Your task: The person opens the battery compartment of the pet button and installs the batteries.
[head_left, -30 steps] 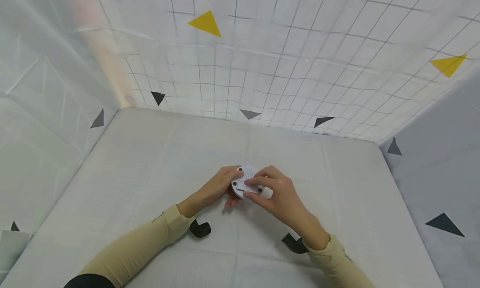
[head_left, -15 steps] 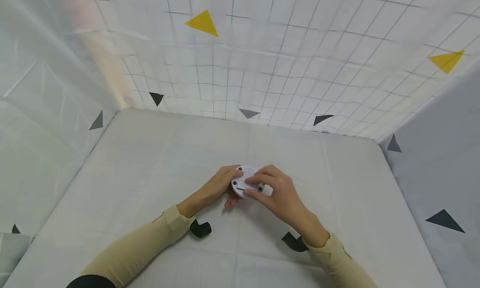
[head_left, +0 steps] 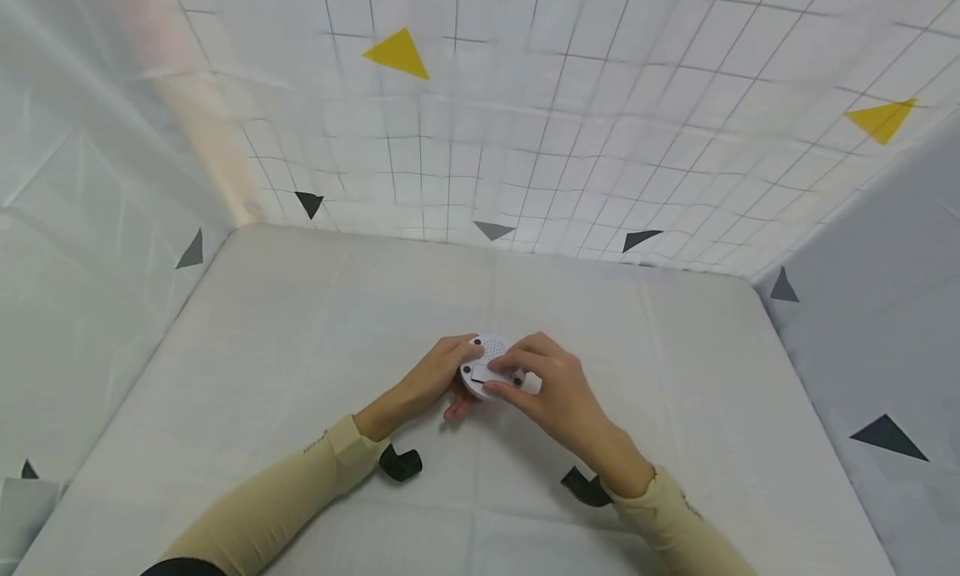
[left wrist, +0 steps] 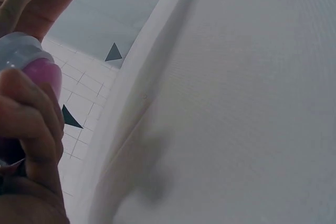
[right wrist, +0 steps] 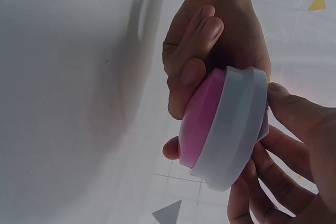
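A round white and pink device (head_left: 495, 348) is held up over the table in the head view, its white underside facing up. That side has small speaker holes, dark round feet and a rectangular battery cover (head_left: 480, 373). My left hand (head_left: 435, 374) grips the device from the left, thumb over the underside and fingers beneath. With thumb and fingertips, my right hand (head_left: 562, 388) pinches at the battery cover, hiding part of it. The right wrist view shows the domed pink part (right wrist: 202, 121) and the white body (right wrist: 231, 129) from the side.
A white cloth covers the table (head_left: 360, 309). White sheet walls rise at the back and sides; the gridded back wall (head_left: 510, 126) bears yellow and dark triangles. Black curved pieces, such as the left one (head_left: 401, 464), stick out by each wrist.
The head view has shifted slightly. Both hands keep nearly the same pose on the device, the right fingertips still at the battery cover.
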A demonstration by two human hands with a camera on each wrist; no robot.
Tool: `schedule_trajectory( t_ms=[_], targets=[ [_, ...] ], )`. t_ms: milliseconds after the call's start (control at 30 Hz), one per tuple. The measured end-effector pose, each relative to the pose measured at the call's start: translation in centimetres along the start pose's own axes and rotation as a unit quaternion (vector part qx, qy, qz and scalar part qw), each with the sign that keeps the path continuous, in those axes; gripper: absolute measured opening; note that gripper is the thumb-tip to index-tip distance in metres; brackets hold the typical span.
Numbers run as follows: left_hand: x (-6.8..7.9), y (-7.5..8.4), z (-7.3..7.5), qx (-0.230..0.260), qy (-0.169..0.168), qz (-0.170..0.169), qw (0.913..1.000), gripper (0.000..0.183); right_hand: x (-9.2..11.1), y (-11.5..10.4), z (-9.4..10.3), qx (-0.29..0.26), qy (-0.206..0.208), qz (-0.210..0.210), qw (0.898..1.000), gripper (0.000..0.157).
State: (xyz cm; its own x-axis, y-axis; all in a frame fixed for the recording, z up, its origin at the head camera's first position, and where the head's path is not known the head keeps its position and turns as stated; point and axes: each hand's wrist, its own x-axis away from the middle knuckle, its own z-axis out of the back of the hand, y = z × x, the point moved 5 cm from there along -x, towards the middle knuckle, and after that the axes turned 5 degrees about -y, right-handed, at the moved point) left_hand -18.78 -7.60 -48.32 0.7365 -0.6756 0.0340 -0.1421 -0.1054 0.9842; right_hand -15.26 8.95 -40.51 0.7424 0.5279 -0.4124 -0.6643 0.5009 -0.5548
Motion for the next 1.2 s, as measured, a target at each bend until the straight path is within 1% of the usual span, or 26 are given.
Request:
schedule_trajectory(
  t_ms=[200,467,667,933,1200],
  targets=[
    [0.1,-0.4,0.0,-0.002,0.002,0.005,1.0,0.037,0.2,-0.3,-0.4,0.016,0.005,0.002,1.0,0.024],
    [0.2,-0.3,0.3,-0.022,0.024,0.011,0.9994,0.037,0.2,-0.7,-0.7,0.032,0.022,0.01,0.999,0.023],
    [0.2,-0.2,0.5,-0.028,0.032,0.01,0.9991,0.035,0.2,-0.7,-0.8,0.042,0.028,0.009,0.999,0.025],
    [0.1,0.1,0.6,-0.027,0.041,0.003,0.9988,0.034,0.2,-1.0,-0.8,0.065,0.042,0.032,0.996,0.026],
    [0.0,0.1,0.7,-0.027,0.042,0.007,0.9987,0.033,0.2,-1.2,-0.9,0.08,0.049,0.05,0.994,0.027]
  ],
)
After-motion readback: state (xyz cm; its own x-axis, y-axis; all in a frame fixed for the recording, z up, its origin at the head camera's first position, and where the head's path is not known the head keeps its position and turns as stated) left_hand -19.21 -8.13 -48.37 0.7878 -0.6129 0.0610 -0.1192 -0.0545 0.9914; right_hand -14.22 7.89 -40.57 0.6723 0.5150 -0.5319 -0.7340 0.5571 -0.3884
